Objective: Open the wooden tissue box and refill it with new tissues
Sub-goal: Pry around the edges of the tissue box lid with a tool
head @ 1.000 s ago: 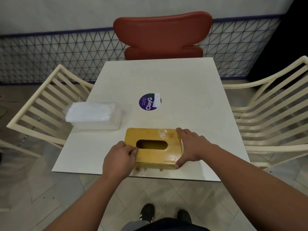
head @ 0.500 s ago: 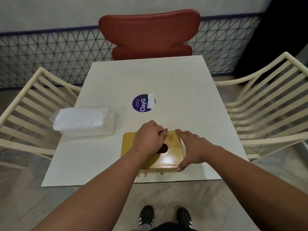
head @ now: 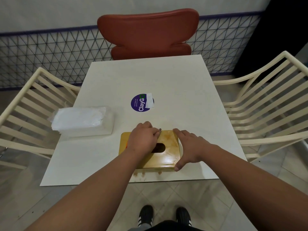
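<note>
Standing among chairs (head: 266,104), white table (head: 175,90).

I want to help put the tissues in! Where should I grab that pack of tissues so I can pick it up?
Take the tissue pack by its two long sides, reaching down from above with fingers on the far side and thumb on the near one. It lies flat on the table, left of the wooden box, and looks soft in its clear wrap, so squeeze gently around the middle.

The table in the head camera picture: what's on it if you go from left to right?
Pack of tissues → purple sticker → right hand. The left hand lies over the wooden box, so I skip those two.
</note>
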Motion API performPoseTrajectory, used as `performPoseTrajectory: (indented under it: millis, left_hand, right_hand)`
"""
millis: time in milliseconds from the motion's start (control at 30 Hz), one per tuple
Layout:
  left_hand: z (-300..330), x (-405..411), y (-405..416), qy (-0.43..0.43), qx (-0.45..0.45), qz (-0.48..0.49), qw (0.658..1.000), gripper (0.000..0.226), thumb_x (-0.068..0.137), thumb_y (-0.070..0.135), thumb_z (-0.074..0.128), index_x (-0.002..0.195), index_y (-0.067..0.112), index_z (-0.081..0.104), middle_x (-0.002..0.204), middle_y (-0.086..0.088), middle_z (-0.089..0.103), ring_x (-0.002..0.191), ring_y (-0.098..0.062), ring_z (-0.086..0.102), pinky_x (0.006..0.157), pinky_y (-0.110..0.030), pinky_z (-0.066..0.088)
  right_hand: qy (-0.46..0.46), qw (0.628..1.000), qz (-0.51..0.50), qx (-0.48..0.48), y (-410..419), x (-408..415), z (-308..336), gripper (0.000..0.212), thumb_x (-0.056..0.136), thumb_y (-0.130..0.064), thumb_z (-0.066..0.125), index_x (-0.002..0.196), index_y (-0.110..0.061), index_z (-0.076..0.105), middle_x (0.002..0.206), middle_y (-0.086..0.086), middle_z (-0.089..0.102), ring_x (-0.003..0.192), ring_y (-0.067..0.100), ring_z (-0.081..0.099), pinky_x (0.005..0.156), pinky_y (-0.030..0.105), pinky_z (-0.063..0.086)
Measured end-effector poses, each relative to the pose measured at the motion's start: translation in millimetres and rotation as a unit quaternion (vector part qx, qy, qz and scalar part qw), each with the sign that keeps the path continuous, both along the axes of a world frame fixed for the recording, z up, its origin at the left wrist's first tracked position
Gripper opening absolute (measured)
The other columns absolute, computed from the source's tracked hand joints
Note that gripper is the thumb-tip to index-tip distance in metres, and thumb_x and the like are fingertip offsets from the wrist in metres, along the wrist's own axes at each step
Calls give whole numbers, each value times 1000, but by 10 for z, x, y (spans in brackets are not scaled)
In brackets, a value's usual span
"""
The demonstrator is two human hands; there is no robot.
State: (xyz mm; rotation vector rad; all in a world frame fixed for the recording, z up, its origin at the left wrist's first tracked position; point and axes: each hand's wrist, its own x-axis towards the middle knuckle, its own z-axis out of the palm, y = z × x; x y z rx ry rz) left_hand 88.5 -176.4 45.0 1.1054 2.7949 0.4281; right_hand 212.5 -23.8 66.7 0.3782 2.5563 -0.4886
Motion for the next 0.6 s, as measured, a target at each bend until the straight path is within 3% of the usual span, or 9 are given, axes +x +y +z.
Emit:
performPoseTrajectory:
  millis: [100,233,400,533,600]
  left_hand:
    - [-6,11,8,1,10,47,999,33,98,37,41,112,26,69,106,4,56,98,-17,48,80,-29,44]
    - [-7,174,108,-9,7,-31,999,33,98,38,42,114,27,69,105,5,55,99,-16,47,80,-28,43]
    - [-6,115,2,5,8,43,999,33,99,37,42,113,25,69,103,2,56,98,-16,48,79,-27,43]
    - [4,277,109,1,11,-25,1000,33,98,38,41,112,26,69,98,2,54,96,-16,47,74,-28,41]
    - [17,197,67,2,3,-12,1000,33,99,39,41,113,27,69,98,2,54,96,-16,47,73,-27,40]
  right_hand:
    - [-2,1000,3,2,-3,-5,-2,142,47,-64,85,151,-29,-5,155,-1,22,137,27,32,107,47,36]
    - [-1,1000,3,0,1,5,1,142,48,-64,85,151,-28,-5,155,-1,23,136,27,33,106,46,36]
    - [-3,1000,5,2,-3,6,4,142,48,-64,85,152,-29,-6,155,-1,22,137,27,33,107,47,36]
    - [-3,1000,6,1,5,2,-4,143,48,-65,85,152,-29,-7,156,-1,21,137,27,32,107,47,36]
    - [-2,1000,5,0,7,9,-11,142,49,-65,85,152,-29,-6,155,-1,22,137,26,32,106,47,36]
